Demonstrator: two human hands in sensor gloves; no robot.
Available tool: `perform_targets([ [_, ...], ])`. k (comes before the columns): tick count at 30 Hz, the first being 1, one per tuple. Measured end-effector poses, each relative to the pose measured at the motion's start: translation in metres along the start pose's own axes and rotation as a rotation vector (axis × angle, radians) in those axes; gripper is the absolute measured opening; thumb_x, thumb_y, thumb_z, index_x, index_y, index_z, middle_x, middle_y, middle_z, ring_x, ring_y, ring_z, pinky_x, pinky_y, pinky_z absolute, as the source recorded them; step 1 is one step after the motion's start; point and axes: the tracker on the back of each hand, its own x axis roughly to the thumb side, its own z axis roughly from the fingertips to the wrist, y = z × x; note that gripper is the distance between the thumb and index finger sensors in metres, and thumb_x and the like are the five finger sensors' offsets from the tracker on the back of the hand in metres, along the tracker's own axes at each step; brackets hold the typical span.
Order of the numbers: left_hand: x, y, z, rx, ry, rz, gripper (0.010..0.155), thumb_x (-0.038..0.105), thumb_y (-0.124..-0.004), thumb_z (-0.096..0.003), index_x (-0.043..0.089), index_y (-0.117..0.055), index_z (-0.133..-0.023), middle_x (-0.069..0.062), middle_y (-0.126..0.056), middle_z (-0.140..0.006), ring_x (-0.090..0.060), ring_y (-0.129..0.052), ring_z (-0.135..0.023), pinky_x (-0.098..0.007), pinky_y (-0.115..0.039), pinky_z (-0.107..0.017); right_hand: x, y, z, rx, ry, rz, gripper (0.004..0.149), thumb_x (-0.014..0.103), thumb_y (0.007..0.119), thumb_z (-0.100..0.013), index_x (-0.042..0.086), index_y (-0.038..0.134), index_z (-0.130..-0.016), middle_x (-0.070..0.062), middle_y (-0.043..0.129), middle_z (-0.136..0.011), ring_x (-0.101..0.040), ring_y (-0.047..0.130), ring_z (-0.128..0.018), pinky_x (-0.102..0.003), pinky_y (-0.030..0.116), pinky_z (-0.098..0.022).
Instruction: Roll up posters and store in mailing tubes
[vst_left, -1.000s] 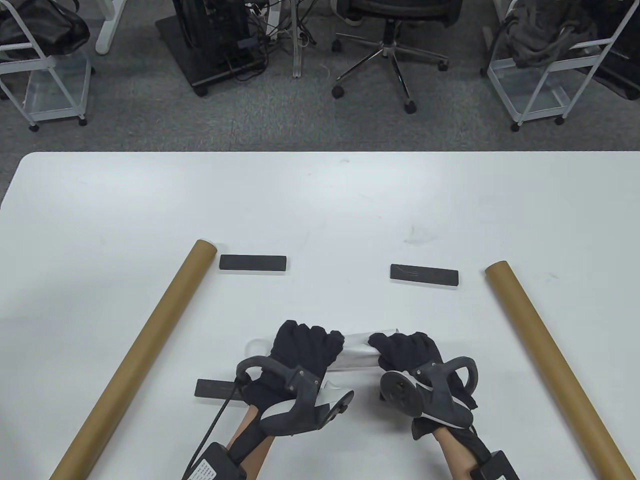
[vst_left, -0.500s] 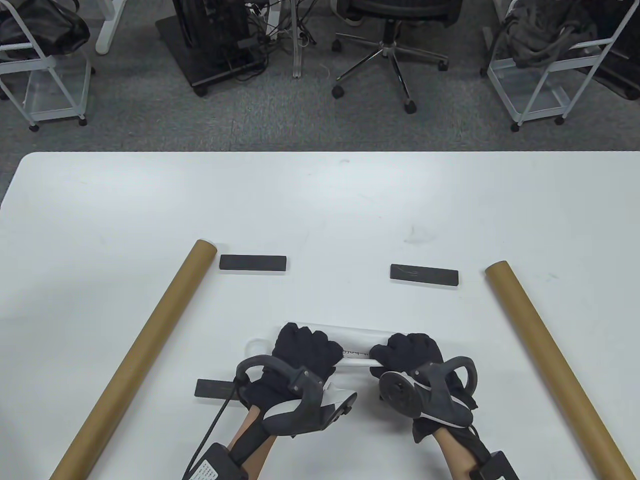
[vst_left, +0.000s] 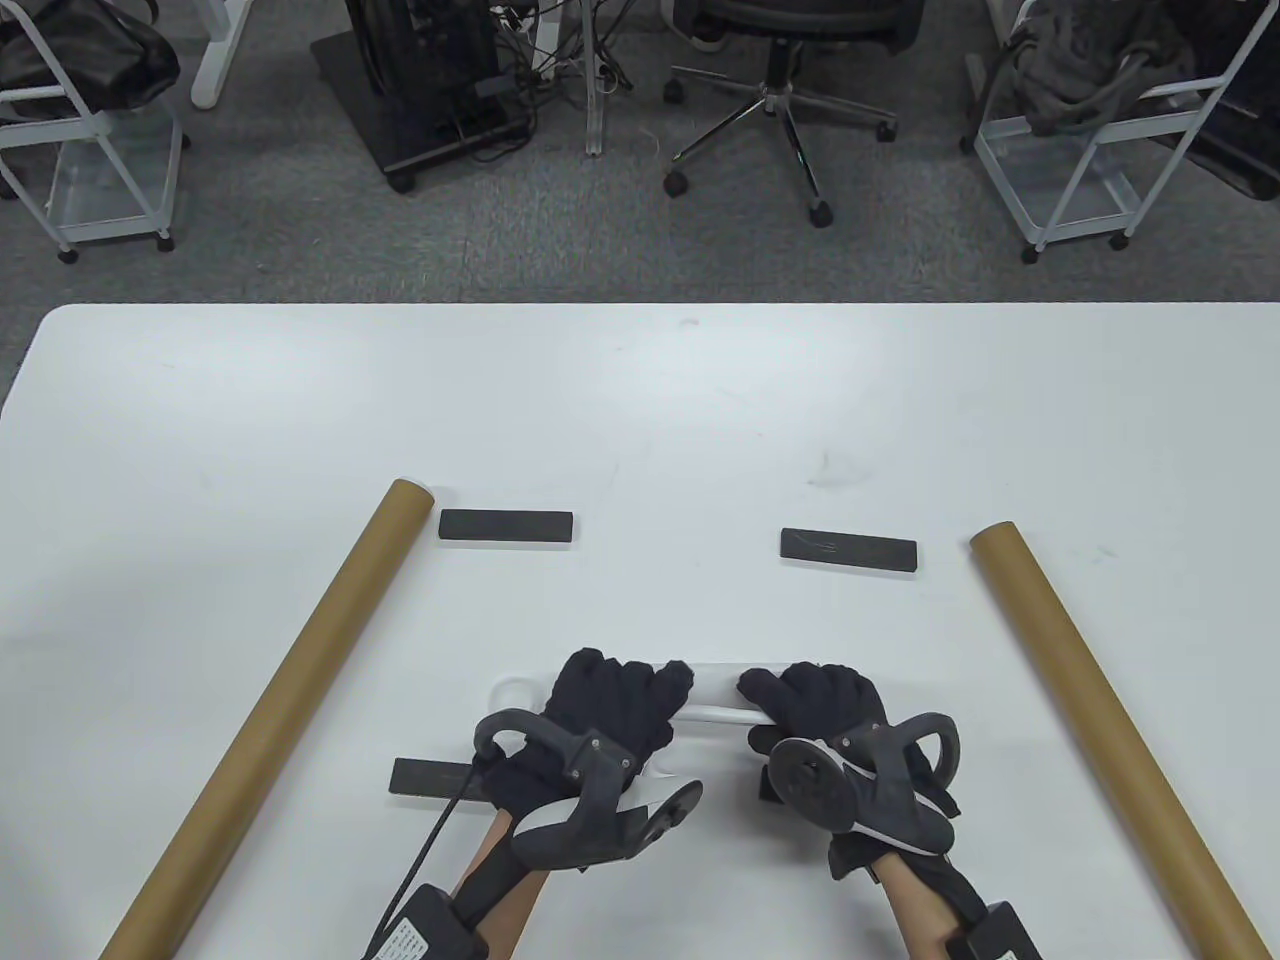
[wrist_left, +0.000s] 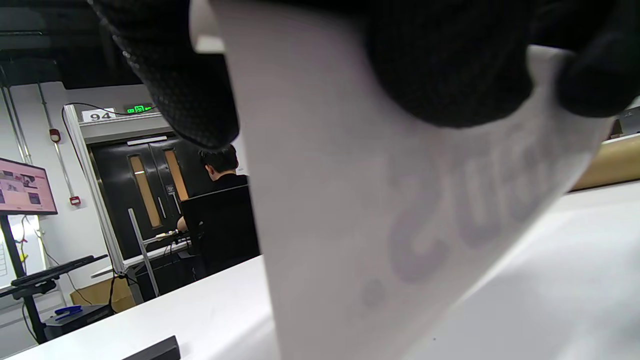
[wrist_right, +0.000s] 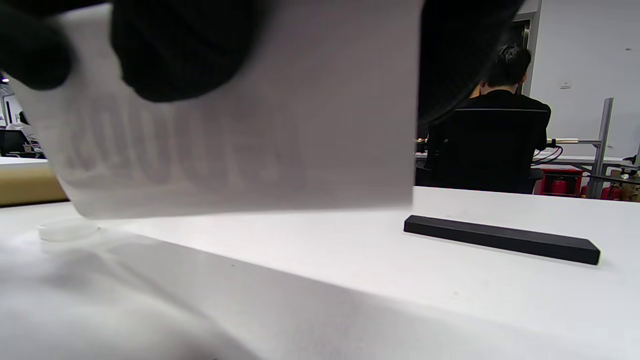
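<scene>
I have both hands curled round the white poster (vst_left: 715, 695), left hand (vst_left: 607, 715) and right hand (vst_left: 825, 705) side by side near the table's (vst_left: 640, 420) front edge. Half a second ago a loose flap lay beyond my fingers; now it is wound in and the roll looks tighter. The tubes (vst_left: 270, 715) (vst_left: 1105, 735) have not moved.

Three black bars (vst_left: 506, 526) (vst_left: 848, 549) (vst_left: 432, 778) lie on the white table (vst_left: 640, 400); an office chair (vst_left: 790, 60) and wire carts (vst_left: 1100, 150) stand beyond.
</scene>
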Motion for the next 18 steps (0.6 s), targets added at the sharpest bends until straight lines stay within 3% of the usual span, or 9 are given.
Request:
perform_targets([
  [4, 0.0016, -0.0014, -0.0002, -0.009, 0.011, -0.063, 0.048, 0.048, -0.075, -0.0433, 0.038, -0.083, -0.09, 0.017, -0.102, -0.075, -0.008, -0.109, -0.061, -0.041, -0.084, -0.07, 0.003, 0.0007, -0.0008, -0.011, -0.013, 0.04, 0.051, 0.04, 0.077, -0.04, 0.024, 0.077, -0.089, 0.004, 0.093, -0.074, -0.023, 0.099, -0.059, -0.055, 0.078, -0.063],
  [7, 0.0028, -0.0033, -0.0008, -0.036, 0.024, -0.05, 0.048, 0.043, -0.063, -0.0497, 0.039, -0.076, -0.095, 0.013, -0.096, -0.078, -0.012, -0.102, -0.063, -0.047, -0.079, -0.073, 0.0035, 0.0014, -0.001, 0.0, -0.008, 0.031, 0.049, 0.038, 0.075, -0.043, 0.023, 0.076, -0.09, 0.003, 0.094, -0.076, -0.023, 0.1, -0.061, -0.055, 0.079, -0.063],
  [10, 0.0033, -0.0038, -0.0016, -0.064, 0.001, -0.022, 0.051, 0.042, -0.055, -0.0526, 0.036, -0.068, -0.101, 0.01, -0.09, -0.077, -0.015, -0.093, -0.06, -0.051, -0.075, -0.075, 0.0008, 0.0044, -0.0019, 0.079, 0.013, -0.042, 0.049, 0.032, 0.067, -0.05, 0.018, 0.066, -0.097, -0.005, 0.084, -0.083, -0.031, 0.091, -0.065, -0.062, 0.072, -0.065],
  [12, 0.0041, -0.0044, -0.0026, -0.086, -0.026, -0.038, 0.064, 0.058, -0.066, -0.0427, 0.036, -0.067, -0.102, 0.012, -0.087, -0.074, -0.013, -0.09, -0.058, -0.05, -0.075, -0.074, -0.0007, 0.0052, -0.0023, 0.118, 0.009, -0.088, 0.05, 0.032, 0.066, -0.053, 0.017, 0.06, -0.099, -0.007, 0.077, -0.083, -0.034, 0.084, -0.063, -0.066, 0.067, -0.066],
  [15, 0.0077, -0.0045, -0.0037, -0.087, -0.025, -0.083, 0.051, 0.051, -0.08, -0.0416, 0.038, -0.075, -0.09, 0.017, -0.089, -0.064, -0.009, -0.093, -0.049, -0.046, -0.081, -0.071, 0.0025, 0.0041, -0.0021, 0.085, -0.007, 0.027, 0.049, 0.04, 0.074, -0.048, 0.024, 0.066, -0.093, 0.0, 0.081, -0.075, -0.028, 0.087, -0.057, -0.062, 0.072, -0.065],
  [18, 0.01, -0.0049, -0.0032, -0.091, -0.035, -0.098, 0.04, 0.048, -0.079, -0.045, 0.04, -0.079, -0.084, 0.016, -0.09, -0.066, -0.011, -0.094, -0.054, -0.047, -0.079, -0.072, 0.0035, 0.004, -0.0016, 0.084, -0.008, 0.006, 0.039, 0.038, 0.073, -0.048, 0.026, 0.075, -0.086, 0.0, 0.086, -0.07, -0.027, 0.09, -0.054, -0.061, 0.073, -0.064],
])
